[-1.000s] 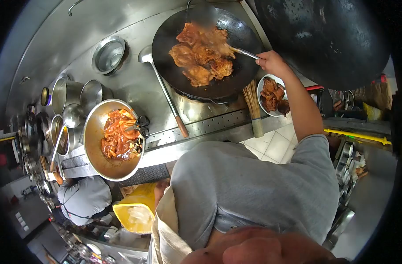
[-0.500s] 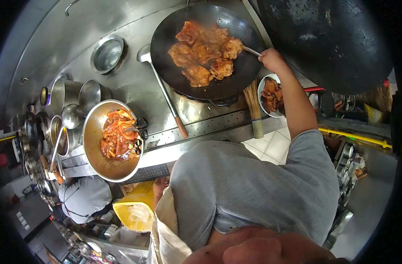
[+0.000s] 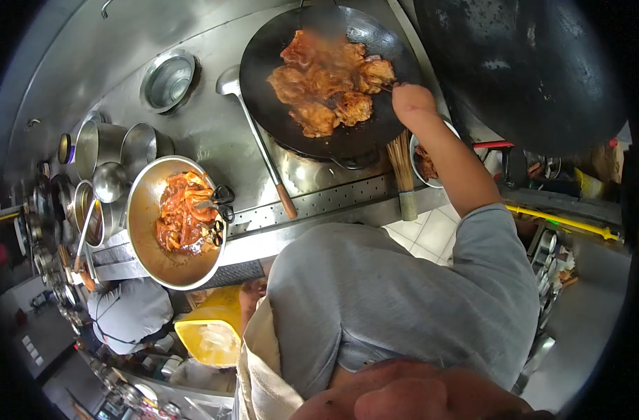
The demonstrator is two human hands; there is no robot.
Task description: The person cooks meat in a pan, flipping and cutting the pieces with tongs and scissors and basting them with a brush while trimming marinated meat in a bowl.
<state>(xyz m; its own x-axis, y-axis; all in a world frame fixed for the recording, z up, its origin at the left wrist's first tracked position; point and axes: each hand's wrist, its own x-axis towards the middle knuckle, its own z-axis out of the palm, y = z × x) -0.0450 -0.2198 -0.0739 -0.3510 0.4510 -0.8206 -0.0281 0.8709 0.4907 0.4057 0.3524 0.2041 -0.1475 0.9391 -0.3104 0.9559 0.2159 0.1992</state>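
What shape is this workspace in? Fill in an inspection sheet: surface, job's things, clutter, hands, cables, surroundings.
Surface: steel counter, shiny, with a perforated strip along the near edge.
Job's things: wok holding browned meat; metal utensil, mostly hidden.
Clutter: long-handled ladle left of the wok; bundled-stick brush at its near right; wide bowl with sauced meat and black-handled scissors.
Hands: right hand grips the utensil; left hand beside the yellow container, grip unclear.
Cables: nothing seen.
Surroundings: large black pan at right; another person at lower left.
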